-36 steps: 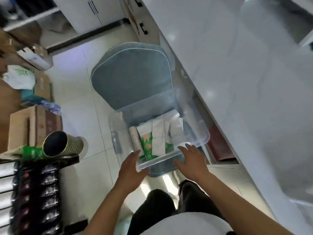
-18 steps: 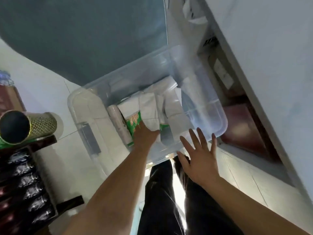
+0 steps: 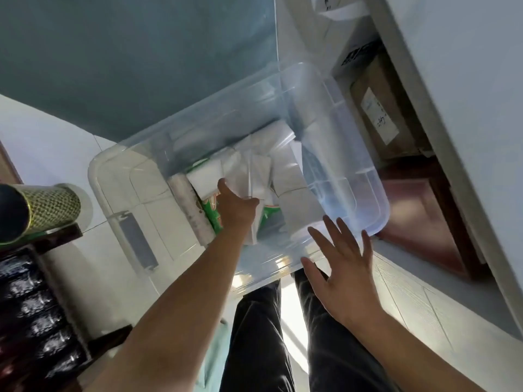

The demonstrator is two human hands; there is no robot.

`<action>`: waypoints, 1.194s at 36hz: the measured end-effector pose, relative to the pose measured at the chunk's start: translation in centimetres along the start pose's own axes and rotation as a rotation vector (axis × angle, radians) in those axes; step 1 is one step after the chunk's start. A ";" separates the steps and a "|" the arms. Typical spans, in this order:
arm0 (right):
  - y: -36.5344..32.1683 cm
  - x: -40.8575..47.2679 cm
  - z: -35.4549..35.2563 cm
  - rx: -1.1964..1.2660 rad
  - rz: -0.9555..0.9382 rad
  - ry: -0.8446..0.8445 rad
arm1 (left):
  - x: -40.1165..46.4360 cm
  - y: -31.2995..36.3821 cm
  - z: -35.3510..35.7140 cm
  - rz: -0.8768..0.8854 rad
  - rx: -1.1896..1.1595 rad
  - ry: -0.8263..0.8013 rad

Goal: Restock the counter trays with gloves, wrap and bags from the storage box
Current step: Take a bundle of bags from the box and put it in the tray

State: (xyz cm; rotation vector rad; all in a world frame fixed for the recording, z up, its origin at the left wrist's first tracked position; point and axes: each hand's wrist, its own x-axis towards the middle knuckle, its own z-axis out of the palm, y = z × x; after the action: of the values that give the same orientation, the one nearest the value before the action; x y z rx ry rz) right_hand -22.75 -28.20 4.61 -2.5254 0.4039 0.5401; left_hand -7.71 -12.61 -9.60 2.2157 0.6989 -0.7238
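Observation:
A clear plastic storage box (image 3: 365, 176) rests on a grey-blue cushioned seat (image 3: 135, 52) in front of me. Inside lie white plastic packs (image 3: 285, 171), a green-printed pack (image 3: 210, 210) and a roll of wrap (image 3: 192, 210) along the left. My left hand (image 3: 235, 207) reaches down into the box and its fingers close on a white pack (image 3: 240, 171) above the green one. My right hand (image 3: 342, 267) hovers open with spread fingers just in front of the box's near rim, holding nothing.
A white counter (image 3: 467, 80) runs along the right, with cardboard boxes (image 3: 385, 108) stored under it. At left stand a green mesh-patterned tube (image 3: 48, 207) and a dark rack of shiny packets (image 3: 36, 315). My dark trouser legs (image 3: 254, 335) stand on white floor tiles.
The view has dropped closer to the box. My left hand went from the near rim down into the box onto the packs. My right hand left the rim and spread open.

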 end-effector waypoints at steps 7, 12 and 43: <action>-2.8 1.3 -3.6 0.469 0.144 0.075 | -6.0 1.5 -7.7 -0.015 -0.277 -0.259; -4.9 3.6 -5.7 0.944 0.411 -0.185 | -11.0 3.3 -12.1 -0.078 -0.565 -0.612; 1.7 -2.7 -1.1 1.111 0.844 0.137 | 3.1 -0.8 1.8 -0.052 0.236 -0.125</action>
State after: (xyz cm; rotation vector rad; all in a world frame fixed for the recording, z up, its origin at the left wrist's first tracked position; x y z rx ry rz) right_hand -25.41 -29.77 5.97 -1.2432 1.3847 0.2762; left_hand -6.56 -12.64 -13.08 2.3448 0.6378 -1.0071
